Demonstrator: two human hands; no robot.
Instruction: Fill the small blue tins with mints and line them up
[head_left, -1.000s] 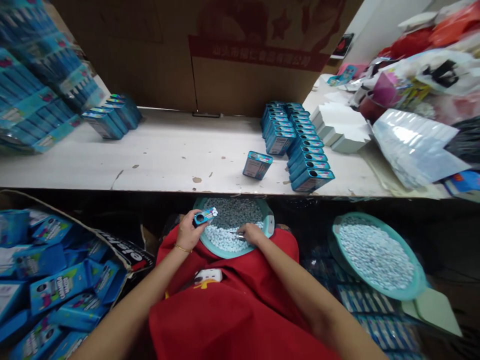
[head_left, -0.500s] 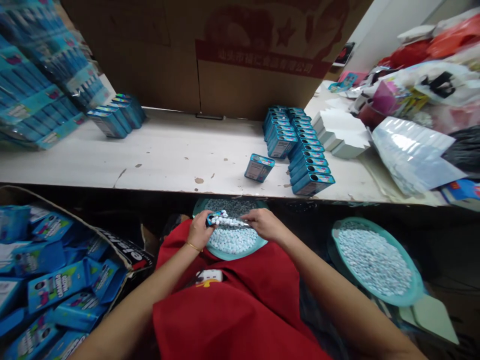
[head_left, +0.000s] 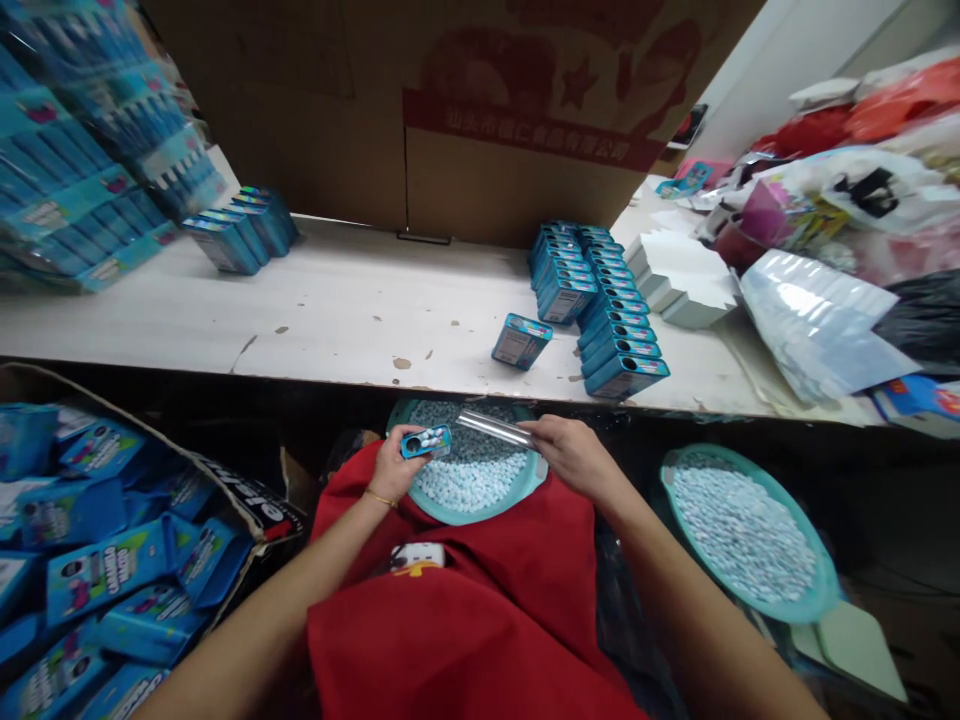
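Note:
My left hand point(head_left: 394, 465) is closed round a small blue tin point(head_left: 426, 441), held over a teal bowl point(head_left: 517, 490) of pale blue-white tablets on my red-aproned lap. Several tablets sit at the tin's open top. My right hand point(head_left: 574, 452) grips a shiny metal scoop-like strip point(head_left: 495, 428) that points left toward the tin, a little apart from it and above the bowl.
A white worktable point(head_left: 337, 310) holds rows of blue tins point(head_left: 600, 300), one loose tin point(head_left: 520, 341), more tins at the back left point(head_left: 240, 230) and white cartons point(head_left: 679, 270). A second teal bowl of tablets point(head_left: 742, 530) sits right. A box of blue packs point(head_left: 97, 560) lies left.
My right hand scooped tablets from the bowl, brought the strip to the tin, then drew it back right and upward. Tablets now sit in the tin's top.

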